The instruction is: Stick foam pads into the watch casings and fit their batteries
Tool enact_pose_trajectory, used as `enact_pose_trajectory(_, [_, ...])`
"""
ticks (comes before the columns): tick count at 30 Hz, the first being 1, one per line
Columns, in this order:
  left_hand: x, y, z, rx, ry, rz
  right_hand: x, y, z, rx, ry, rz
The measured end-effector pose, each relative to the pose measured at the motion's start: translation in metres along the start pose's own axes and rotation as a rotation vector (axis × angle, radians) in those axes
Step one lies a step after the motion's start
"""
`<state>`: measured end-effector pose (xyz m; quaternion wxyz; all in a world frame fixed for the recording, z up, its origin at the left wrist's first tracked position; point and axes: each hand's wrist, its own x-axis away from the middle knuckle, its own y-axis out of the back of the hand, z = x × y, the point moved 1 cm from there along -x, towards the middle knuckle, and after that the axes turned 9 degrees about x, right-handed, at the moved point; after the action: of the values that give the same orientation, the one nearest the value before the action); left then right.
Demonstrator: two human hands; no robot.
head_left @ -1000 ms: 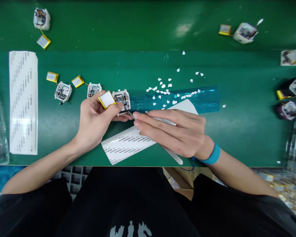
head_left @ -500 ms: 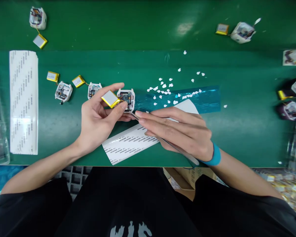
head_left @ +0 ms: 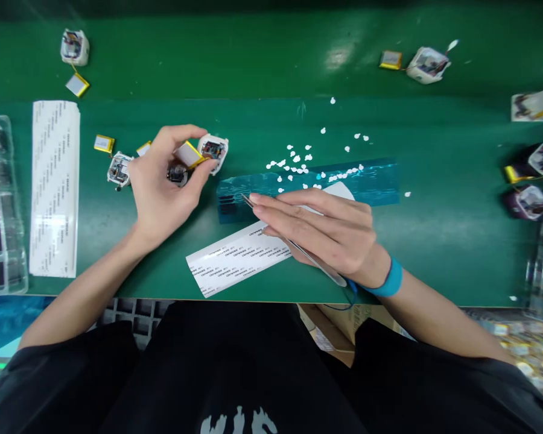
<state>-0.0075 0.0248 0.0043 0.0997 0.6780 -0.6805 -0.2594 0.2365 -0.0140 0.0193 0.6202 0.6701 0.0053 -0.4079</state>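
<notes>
Between thumb and fingers, my left hand (head_left: 165, 181) grips a white device housing (head_left: 215, 150) with a circuit board inside. A yellow-edged battery (head_left: 189, 155) wired to it rests against the same hand. My right hand (head_left: 321, 226) is closed around metal tweezers (head_left: 314, 260), their tips over the left part of a blue film strip (head_left: 375, 181). Beneath the right hand lies a white printed label sheet (head_left: 235, 259), partly covered. Small white round stickers (head_left: 296, 159) are scattered on and beyond the film. Another open housing (head_left: 119, 169) sits left of my left hand.
A stack of printed sheets (head_left: 54, 187) and a clear plastic tray (head_left: 2, 205) are at the left. More housings with batteries stand at the back, such as a white one (head_left: 428, 65). Dark housings (head_left: 529, 202) sit at the right. The table's front edge runs near my body.
My left hand has moved left and up with the housing, away from the tweezers, and the housing is now tilted. The tweezers stay in my right hand, which has shifted slightly left.
</notes>
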Motion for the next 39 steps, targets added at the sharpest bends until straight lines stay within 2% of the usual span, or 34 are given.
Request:
enact_pose_trajectory(3, [-0.013, 0.004, 0.023, -0.277, -0.179, 0.051, 0.001, 0.000, 0.000, 0.047, 0.060, -0.067])
enact_pose_trajectory(5, [-0.017, 0.007, 0.029, -0.365, -0.254, 0.050, 0.002, -0.001, 0.000, 0.067, 0.084, -0.101])
enact_pose_trajectory(7, [-0.017, 0.010, 0.025, -0.410, -0.341, 0.087, 0.002, -0.002, -0.001, 0.080, 0.080, -0.098])
enact_pose_trajectory(11, [-0.013, 0.012, 0.012, -0.454, -0.460, 0.292, 0.003, -0.003, -0.004, 0.128, 0.057, -0.094])
enact_pose_trajectory(15, [-0.012, 0.014, 0.007, -0.551, -0.449, 0.214, 0.001, -0.005, -0.003, 0.180, 0.052, -0.093])
enact_pose_trajectory(19, [-0.009, 0.014, 0.003, -0.539, -0.539, 0.139, -0.002, -0.002, -0.012, 0.104, -0.062, -0.084])
enact_pose_trajectory(21, [-0.006, 0.013, 0.001, -0.508, -0.610, 0.139, 0.000, 0.003, -0.031, 0.051, -0.193, -0.112])
enact_pose_trajectory(23, [-0.004, 0.011, 0.000, -0.490, -0.675, 0.136, 0.005, 0.009, -0.064, 0.084, -0.379, -0.104])
enact_pose_trajectory(25, [-0.002, 0.009, -0.001, -0.485, -0.728, 0.128, 0.014, 0.013, -0.108, 0.207, -0.580, -0.002])
enact_pose_trajectory(28, [0.000, 0.006, -0.004, -0.485, -0.783, 0.116, 0.031, 0.015, -0.175, 0.366, -0.884, 0.216])
enact_pose_trajectory(29, [0.001, 0.006, -0.005, -0.483, -0.795, 0.117, 0.036, 0.013, -0.192, 0.377, -0.968, 0.275])
enact_pose_trajectory(30, [0.002, 0.006, -0.006, -0.480, -0.801, 0.118, 0.040, 0.011, -0.205, 0.389, -0.993, 0.283])
enact_pose_trajectory(33, [0.005, 0.005, -0.007, -0.474, -0.799, 0.124, 0.045, 0.000, -0.223, 0.389, -1.011, 0.256])
enact_pose_trajectory(39, [0.009, 0.002, -0.006, -0.449, -0.800, 0.129, 0.036, -0.017, -0.221, 0.230, -0.978, 0.181])
